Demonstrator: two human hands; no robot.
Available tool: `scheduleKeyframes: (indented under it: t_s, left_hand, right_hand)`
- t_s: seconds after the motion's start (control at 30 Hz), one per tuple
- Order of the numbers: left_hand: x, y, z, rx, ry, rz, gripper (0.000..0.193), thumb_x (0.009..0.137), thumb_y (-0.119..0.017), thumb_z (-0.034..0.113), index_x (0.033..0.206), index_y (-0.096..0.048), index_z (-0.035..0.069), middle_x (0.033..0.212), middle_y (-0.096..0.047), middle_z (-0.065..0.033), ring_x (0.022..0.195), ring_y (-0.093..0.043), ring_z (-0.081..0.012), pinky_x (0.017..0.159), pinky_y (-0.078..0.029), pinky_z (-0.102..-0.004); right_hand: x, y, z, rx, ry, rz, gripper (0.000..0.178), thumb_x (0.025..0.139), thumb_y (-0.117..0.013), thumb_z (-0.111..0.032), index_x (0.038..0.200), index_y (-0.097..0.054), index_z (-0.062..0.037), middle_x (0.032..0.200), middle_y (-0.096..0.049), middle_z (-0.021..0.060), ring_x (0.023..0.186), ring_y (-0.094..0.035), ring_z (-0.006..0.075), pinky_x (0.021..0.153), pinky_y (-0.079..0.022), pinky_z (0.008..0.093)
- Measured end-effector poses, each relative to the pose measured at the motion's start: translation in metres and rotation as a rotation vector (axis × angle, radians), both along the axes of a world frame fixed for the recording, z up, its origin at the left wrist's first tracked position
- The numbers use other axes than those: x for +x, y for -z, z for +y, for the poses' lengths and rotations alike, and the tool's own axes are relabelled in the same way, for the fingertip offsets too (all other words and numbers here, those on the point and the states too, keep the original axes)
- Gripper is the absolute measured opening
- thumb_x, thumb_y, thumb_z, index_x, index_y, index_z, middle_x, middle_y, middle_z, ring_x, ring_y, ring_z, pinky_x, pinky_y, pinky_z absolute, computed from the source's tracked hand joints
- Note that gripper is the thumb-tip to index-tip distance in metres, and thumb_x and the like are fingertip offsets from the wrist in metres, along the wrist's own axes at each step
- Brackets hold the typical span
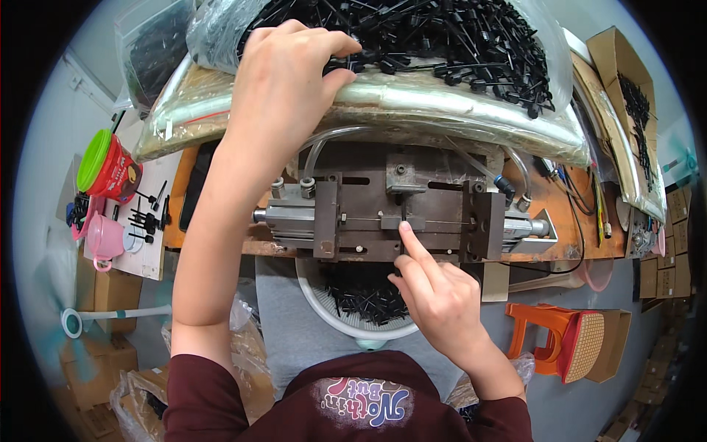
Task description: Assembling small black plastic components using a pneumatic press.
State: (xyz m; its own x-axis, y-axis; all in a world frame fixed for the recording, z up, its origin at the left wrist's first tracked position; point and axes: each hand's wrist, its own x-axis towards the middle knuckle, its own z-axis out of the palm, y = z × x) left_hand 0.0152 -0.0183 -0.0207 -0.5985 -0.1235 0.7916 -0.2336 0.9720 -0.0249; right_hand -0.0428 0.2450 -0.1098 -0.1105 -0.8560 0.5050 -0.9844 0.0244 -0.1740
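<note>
My left hand (289, 77) reaches over the front rim of a big heap of black plastic parts with thin stems (412, 37). Its thumb and forefinger are apart at the edge of the heap, and nothing plainly sits between them. Below it, a dark metal fixture (434, 169) carries a cylinder at each end. My right hand (442, 298) points its forefinger onto the small block (392, 222) in the middle of the fixture, where a slim black piece stands. The other fingers are curled, with the thumb beside them. A white basket (313, 302) of black parts sits below the fixture, partly hidden by my right hand.
Clear hoses and cables run behind the fixture on the wooden bench (563, 202). At left stand a red tub with a green rim (110, 166), a pink cup (105, 237) and loose black parts. An orange stool (545, 339) and cardboard boxes stand at right. A fan (71, 322) is at lower left.
</note>
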Motion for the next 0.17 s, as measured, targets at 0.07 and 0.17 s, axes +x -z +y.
scheduleKeyframes:
  t_s: [0.07, 0.17]
  left_hand:
    - [-0.0069, -0.0009, -0.0083, 0.078, 0.022, -0.068, 0.019, 0.076, -0.077, 0.015, 0.095, -0.076, 0.010, 0.086, -0.072, -0.0059, 0.091, -0.065, -0.0241, 0.087, -0.045, -0.0384]
    - [-0.0108, -0.0034, -0.0115, 0.103, -0.012, -0.133, 0.019, 0.076, -0.077, 0.015, 0.094, -0.076, 0.010, 0.085, -0.072, -0.0070, 0.090, -0.066, -0.0244, 0.087, -0.045, -0.0387]
  right_hand:
    - [-0.0009, -0.0024, -0.0032, 0.004, 0.013, 0.051, 0.013, 0.074, -0.067, -0.004, 0.085, -0.061, -0.0012, 0.123, -0.067, 0.0206, 0.049, -0.055, 0.0090, 0.052, -0.046, 0.0241]
    - [-0.0015, -0.0071, -0.0032, 0.033, 0.019, 0.069, 0.013, 0.073, -0.067, -0.004, 0.084, -0.061, -0.0012, 0.123, -0.067, 0.0209, 0.047, -0.054, 0.0083, 0.051, -0.045, 0.0240]
